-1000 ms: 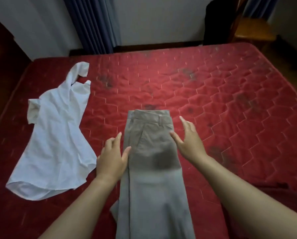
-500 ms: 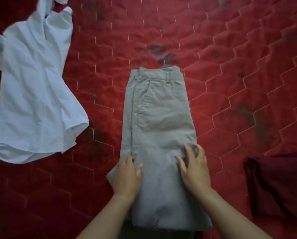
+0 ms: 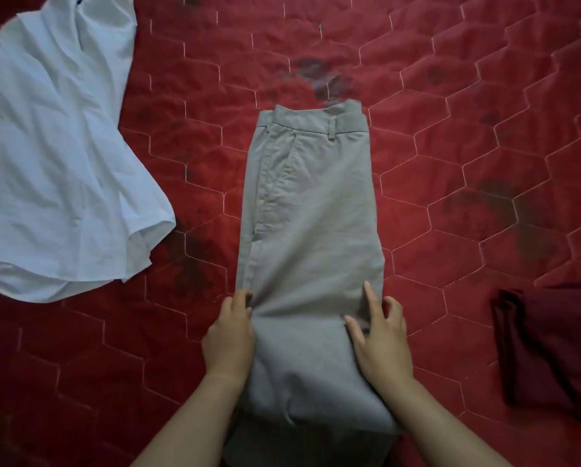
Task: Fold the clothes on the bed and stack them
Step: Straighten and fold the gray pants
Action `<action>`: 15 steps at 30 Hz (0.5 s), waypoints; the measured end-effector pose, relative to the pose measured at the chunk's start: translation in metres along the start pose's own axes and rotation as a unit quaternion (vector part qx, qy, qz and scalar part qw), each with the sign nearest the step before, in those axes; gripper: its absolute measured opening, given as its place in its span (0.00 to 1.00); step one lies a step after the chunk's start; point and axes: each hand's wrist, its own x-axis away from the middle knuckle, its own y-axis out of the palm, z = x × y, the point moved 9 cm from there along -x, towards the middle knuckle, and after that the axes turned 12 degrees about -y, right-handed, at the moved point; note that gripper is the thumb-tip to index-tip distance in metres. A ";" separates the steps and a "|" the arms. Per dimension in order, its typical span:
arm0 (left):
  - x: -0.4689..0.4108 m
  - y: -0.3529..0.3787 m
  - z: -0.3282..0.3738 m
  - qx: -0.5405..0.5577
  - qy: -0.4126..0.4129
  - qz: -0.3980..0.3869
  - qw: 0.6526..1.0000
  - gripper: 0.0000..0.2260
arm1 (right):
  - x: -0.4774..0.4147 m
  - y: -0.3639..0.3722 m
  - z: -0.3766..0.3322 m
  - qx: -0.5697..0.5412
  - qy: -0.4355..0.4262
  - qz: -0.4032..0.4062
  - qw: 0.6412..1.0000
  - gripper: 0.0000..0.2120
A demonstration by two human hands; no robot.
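The red quilted bed (image 3: 451, 156) fills my view. The grey trousers (image 3: 312, 210) lie in the middle of it, doubled leg on leg into one long strip, with the waistband (image 3: 316, 121) away from me and the leg end running out of view under the forearms. The white shirt (image 3: 56, 146) lies unfolded and rumpled well apart to the left. A maroon garment (image 3: 552, 348) that looks folded sits at the right edge, and I take it as the start of the stack. The left hand (image 3: 230, 342) lies along the strip's left edge, about where the seat gives way to the legs, and the right hand (image 3: 381, 345) is opposite it on the right edge. As I read it, the step in hand is the cross fold, bringing the leg end up to the waistband. To do it well I would pin this line with both hands level, so the crease runs square across the strip. I would also smooth the wrinkles fanning up from the left hand before lifting anything, since a wrinkle folded in will set. The left fingers (image 3: 242, 296) are close together and bent at the seam; I cannot tell whether they pinch the cloth or only press it. The right fingers (image 3: 371, 299) are spread wide, index straight and thumb flat on the cloth, holding nothing.
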 end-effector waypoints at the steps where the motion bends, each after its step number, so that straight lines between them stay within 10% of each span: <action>1: -0.001 0.001 0.002 0.008 -0.006 0.005 1.000 0.12 | 0.000 0.002 0.001 -0.016 -0.001 0.007 1.000 0.33; 7: 0.006 0.015 -0.018 0.073 -0.093 -0.009 0.993 0.25 | 0.003 -0.005 0.010 -0.105 -0.021 0.075 0.991 0.35; 15: 0.045 0.028 -0.019 0.031 -0.010 -0.037 0.999 0.26 | 0.025 0.003 0.013 -0.144 -0.013 0.015 0.989 0.39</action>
